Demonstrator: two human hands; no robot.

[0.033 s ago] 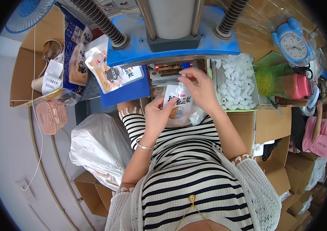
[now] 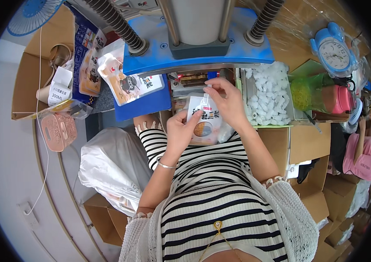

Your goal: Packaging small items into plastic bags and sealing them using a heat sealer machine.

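Observation:
A flat white printed pouch [image 2: 206, 125] with an orange-brown round picture is held upright over my lap. The fingers and thumb of my left hand [image 2: 179, 131] close on its left side. At the pouch's top edge my right hand [image 2: 228, 101] pinches a small white spout [image 2: 207, 91]. Whether the spout sits inside the pouch's mouth I cannot tell. Just beyond my fingertips is a metal fixture [image 2: 194, 79], beneath a blue press plate [image 2: 251, 52]. To the right stands a tray of loose white caps or spouts [image 2: 266, 98].
More printed pouches [image 2: 124, 83] lie on a blue board [image 2: 144, 109] at left. A cardboard box [image 2: 32, 83], a pink basket [image 2: 58, 132] and a white sack [image 2: 109, 161] stand further left. At right are a blue alarm clock [image 2: 334, 53] and a person in pink [image 2: 362, 155].
The view has shifted very slightly. Both hands keep their hold on the pouch and the spout, and its front faces me a little more plainly.

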